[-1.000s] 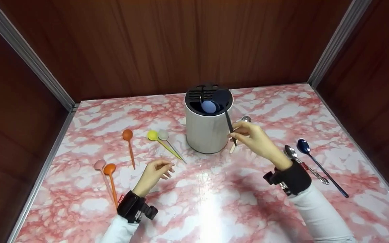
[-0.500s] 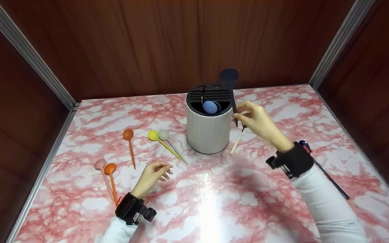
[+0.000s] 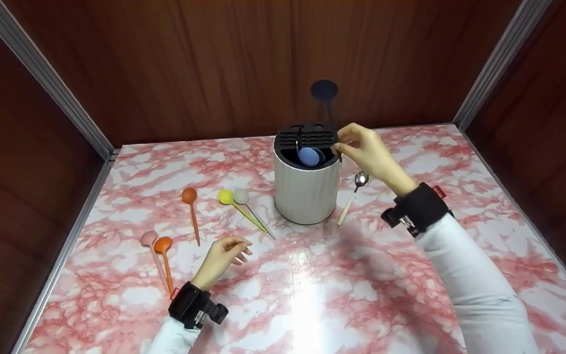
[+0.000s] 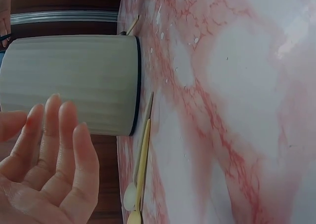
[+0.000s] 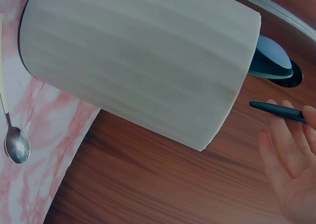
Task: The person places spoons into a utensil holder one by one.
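My right hand [image 3: 369, 156] pinches a dark blue spoon [image 3: 324, 90] by its handle, bowl upward, beside the right rim of a whitish cylindrical utensil holder [image 3: 306, 196]. In the right wrist view the tip of the spoon's handle [image 5: 276, 109] points at the holder's top, apart from it. Inside the black-topped holder stands a light blue spoon [image 3: 308, 156], with a dark green one [image 5: 269, 71] behind it. My left hand [image 3: 221, 258] hovers in front of the holder, fingers loosely bent and holding nothing. A yellow spoon [image 3: 225, 196] and a pale grey spoon [image 3: 241, 196] lie just beyond it.
Right of the holder lies a metal spoon [image 3: 361, 178] with a cream handle. On the left are a brownish-orange spoon [image 3: 189, 195], a pink spoon [image 3: 149, 238] and an orange spoon [image 3: 163, 245]. Wood-grain panels [image 3: 224, 73] wall in the marbled table [image 3: 273, 305].
My right hand has risen and moved back with the dark blue spoon, bringing it up beside the holder's rim. The sleeve now covers the spoons at far right. My left hand stays nearly still.
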`<state>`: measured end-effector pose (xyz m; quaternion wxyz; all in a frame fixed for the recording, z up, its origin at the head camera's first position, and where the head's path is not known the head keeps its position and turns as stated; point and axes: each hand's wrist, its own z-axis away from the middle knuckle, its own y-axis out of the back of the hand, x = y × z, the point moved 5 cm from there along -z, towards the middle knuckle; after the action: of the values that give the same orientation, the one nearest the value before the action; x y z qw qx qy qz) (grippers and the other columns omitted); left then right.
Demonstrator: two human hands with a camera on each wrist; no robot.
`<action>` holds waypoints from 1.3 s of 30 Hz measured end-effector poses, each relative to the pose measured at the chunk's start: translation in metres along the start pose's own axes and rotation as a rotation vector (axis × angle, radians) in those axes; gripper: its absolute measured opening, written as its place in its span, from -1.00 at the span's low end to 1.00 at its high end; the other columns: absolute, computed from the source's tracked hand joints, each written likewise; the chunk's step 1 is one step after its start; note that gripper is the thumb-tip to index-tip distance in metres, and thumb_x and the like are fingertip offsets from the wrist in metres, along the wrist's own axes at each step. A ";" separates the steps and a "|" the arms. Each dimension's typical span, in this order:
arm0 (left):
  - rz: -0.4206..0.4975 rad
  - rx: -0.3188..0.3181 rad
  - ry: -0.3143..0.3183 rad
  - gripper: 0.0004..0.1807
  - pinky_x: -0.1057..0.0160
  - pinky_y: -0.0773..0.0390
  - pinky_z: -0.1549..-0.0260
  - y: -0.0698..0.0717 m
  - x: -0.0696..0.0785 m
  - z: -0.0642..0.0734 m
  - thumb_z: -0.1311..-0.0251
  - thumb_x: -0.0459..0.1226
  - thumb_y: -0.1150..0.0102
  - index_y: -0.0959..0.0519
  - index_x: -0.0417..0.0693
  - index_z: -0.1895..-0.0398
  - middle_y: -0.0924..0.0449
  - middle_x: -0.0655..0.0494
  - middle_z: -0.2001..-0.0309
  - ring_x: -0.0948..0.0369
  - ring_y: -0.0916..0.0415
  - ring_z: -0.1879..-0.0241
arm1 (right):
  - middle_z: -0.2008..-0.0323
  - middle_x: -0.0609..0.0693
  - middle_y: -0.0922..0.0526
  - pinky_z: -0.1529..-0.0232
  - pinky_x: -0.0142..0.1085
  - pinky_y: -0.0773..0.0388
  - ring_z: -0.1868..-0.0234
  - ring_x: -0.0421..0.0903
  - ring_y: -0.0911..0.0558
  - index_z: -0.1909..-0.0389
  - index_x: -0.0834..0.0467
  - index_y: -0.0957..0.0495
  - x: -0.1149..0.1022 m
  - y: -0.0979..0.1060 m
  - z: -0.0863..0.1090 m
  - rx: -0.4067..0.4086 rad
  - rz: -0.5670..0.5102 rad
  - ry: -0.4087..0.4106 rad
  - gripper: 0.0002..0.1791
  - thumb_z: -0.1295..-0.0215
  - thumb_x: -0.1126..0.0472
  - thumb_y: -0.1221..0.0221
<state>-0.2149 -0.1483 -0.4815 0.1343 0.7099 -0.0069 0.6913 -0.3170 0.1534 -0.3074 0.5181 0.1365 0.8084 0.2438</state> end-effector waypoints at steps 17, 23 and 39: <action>0.006 0.013 0.013 -0.74 0.28 -0.61 0.40 0.005 -0.002 0.004 -0.35 -0.42 -0.03 -0.50 -0.57 0.09 -0.62 -0.05 0.37 0.08 -0.58 0.40 | 0.20 0.34 -0.65 0.26 -0.52 -0.42 0.22 -0.05 -0.62 0.15 0.45 -0.46 0.007 -0.015 -0.024 0.009 0.012 -0.011 -0.85 -0.30 0.47 -0.14; 0.005 0.038 0.033 -0.74 0.31 -0.59 0.41 0.009 -0.002 0.008 -0.35 -0.41 -0.03 -0.51 -0.57 0.10 -0.62 -0.03 0.39 0.13 -0.57 0.42 | 0.22 0.36 -0.64 0.25 -0.54 -0.43 0.24 -0.08 -0.62 0.17 0.49 -0.45 0.015 -0.020 -0.026 0.015 -0.015 -0.008 -0.86 -0.28 0.50 -0.13; 0.002 0.038 0.028 -0.74 0.24 -0.63 0.40 0.009 -0.006 0.008 -0.35 -0.42 -0.02 -0.51 -0.58 0.11 -0.63 -0.06 0.38 0.09 -0.59 0.42 | 0.19 0.31 -0.66 0.24 -0.56 -0.42 0.13 0.10 -0.64 0.19 0.47 -0.56 0.022 -0.025 -0.020 0.003 0.041 -0.004 -0.85 -0.27 0.44 -0.19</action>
<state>-0.2091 -0.1599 -0.4862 0.1202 0.7025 0.0073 0.7014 -0.3441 0.1378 -0.3304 0.5146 0.1541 0.8047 0.2529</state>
